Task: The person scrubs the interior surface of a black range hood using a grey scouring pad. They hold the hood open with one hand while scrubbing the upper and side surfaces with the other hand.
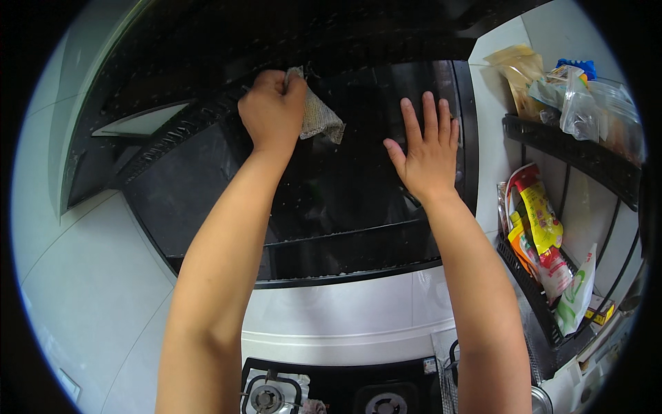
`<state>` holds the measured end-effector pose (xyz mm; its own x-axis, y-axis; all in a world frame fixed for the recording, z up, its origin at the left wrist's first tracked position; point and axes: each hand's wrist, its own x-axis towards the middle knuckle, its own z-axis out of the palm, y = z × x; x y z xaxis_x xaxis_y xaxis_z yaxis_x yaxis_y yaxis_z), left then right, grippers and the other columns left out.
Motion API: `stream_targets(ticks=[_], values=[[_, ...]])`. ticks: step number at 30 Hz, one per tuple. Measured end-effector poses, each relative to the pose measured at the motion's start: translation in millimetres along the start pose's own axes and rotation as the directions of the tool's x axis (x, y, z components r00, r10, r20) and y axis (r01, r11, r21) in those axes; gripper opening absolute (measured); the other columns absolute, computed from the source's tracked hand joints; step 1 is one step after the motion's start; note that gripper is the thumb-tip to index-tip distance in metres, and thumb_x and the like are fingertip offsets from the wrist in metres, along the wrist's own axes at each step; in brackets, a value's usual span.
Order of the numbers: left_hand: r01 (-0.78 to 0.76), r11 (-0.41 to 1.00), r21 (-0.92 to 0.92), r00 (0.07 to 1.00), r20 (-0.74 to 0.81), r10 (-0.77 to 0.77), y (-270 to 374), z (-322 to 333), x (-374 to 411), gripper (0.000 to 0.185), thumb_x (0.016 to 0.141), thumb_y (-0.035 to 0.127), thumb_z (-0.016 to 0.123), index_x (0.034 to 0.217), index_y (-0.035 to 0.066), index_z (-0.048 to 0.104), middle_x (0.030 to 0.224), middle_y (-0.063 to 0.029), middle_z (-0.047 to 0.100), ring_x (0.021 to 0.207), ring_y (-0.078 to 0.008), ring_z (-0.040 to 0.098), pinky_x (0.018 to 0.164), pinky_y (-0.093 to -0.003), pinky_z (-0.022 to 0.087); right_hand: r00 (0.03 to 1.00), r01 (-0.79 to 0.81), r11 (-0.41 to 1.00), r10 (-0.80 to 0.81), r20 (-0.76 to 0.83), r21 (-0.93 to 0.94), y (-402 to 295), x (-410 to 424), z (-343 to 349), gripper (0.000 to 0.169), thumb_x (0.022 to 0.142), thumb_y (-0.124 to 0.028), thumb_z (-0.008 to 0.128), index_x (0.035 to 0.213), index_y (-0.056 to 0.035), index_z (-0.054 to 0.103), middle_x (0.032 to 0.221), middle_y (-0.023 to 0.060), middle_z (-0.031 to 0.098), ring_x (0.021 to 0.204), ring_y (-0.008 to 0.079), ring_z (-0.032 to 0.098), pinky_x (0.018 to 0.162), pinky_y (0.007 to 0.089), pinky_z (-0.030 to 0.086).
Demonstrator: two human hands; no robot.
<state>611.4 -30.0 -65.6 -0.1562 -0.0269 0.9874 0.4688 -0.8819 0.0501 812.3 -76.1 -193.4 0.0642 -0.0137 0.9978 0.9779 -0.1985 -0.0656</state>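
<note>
A black range hood with a glossy panel [336, 186] spans the view in front of me. My left hand [272, 114] is closed around a grey-beige woven cloth [321, 120] at the upper part of the panel. One corner of the cloth hangs out to the right of my fist. Farther right, my right hand [429, 147] lies with fingers spread and palm toward the panel, near its right edge, holding nothing. Pale specks and streaks of residue show on the dark surface and along its lower ledge.
Below the hood is a gas stove with a left burner [267, 397] and a right burner [386, 404]. A pinkish scrubber [313, 407] sits beside the left one. On the right wall, a black rack [569, 155] carries seasoning packets [541, 217] and plastic bags [579, 106].
</note>
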Motion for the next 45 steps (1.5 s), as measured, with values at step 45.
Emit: stream_targets(ticks=[45], values=[[0.058,0.994,-0.093,0.998,-0.018,-0.060,-3.2,5.8,2.8,0.021,0.076,0.022,0.073,0.077,0.001,0.070,0.069,-0.0121,0.069,0.063,-0.0233,0.067,0.063,-0.0312,0.052,1.000,0.012,0.999,-0.012,-0.002,-0.039,3.8,-5.7,1.3,0.072,0.089,-0.052,0.056,0.150,-0.0274,0.028,0.157,0.0100,0.019,0.144,0.0366,0.017,0.113,0.0558,0.019]])
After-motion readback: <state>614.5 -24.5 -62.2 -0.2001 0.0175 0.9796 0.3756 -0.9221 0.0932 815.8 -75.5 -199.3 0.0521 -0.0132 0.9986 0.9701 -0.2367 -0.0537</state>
